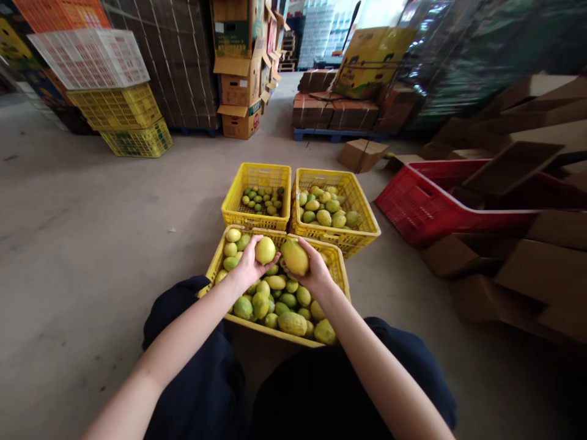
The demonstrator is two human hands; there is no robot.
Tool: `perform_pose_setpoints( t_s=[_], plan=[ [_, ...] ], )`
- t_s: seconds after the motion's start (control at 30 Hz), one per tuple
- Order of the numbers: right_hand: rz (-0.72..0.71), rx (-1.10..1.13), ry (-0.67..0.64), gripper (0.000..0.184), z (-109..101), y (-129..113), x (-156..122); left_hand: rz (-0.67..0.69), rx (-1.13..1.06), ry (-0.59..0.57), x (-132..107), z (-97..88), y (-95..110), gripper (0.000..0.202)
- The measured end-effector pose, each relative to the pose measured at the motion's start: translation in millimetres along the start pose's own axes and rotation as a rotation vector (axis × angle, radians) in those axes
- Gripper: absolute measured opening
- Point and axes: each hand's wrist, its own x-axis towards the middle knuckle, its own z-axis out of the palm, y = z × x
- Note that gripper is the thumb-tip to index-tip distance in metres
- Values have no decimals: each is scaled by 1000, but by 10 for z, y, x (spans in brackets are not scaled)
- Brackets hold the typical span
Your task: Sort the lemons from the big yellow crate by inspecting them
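My left hand (250, 264) is closed round a small, round yellow lemon (265, 250). In my right hand (314, 269) is a larger yellow-green lemon (295, 256), its fingers wrapped behind it. Both lemons are held side by side, a little apart, above a yellow crate (345, 282) filled with green and yellow lemons (276, 282). Behind it, the back left yellow crate (232, 205) holds small, mostly green lemons (263, 198). The back right yellow crate (367, 214) contains bigger yellow-green ones (324, 217).
A red crate (422, 208) with cardboard in it stands at the right, beside loose cardboard boxes (545, 281). Stacked yellow and white crates (119, 110) are at the far left. Cartons (238, 88) and a blue pallet (316, 134) with flat cardboard stand further back.
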Motion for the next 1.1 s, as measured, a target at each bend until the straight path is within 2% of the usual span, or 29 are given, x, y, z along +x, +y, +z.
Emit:
perform_pose_setpoints(
  t_s=[0.23,0.43,0.6,0.87,1.03,1.1],
  plan=[
    [98,38,15,24,13,-21,-11,-89,59,-84,57,-77,-18,38],
    [157,17,-16,31,-14,-23,-28,-50,36,-72,76,-74,41,31],
    [95,-3,-9,29,-124,-60,-101,-15,16,-101,2,-143,148,28],
    [32,33,-11,26,-115,-125,-497,36,-51,-187,-454,-247,297,30],
    [-7,28,29,17,-193,-151,-692,115,-58,-133,-859,-249,363,31],
    [-17,23,39,17,-244,-168,-750,127,-63,-146,-1032,-262,384,31]
  ],
)
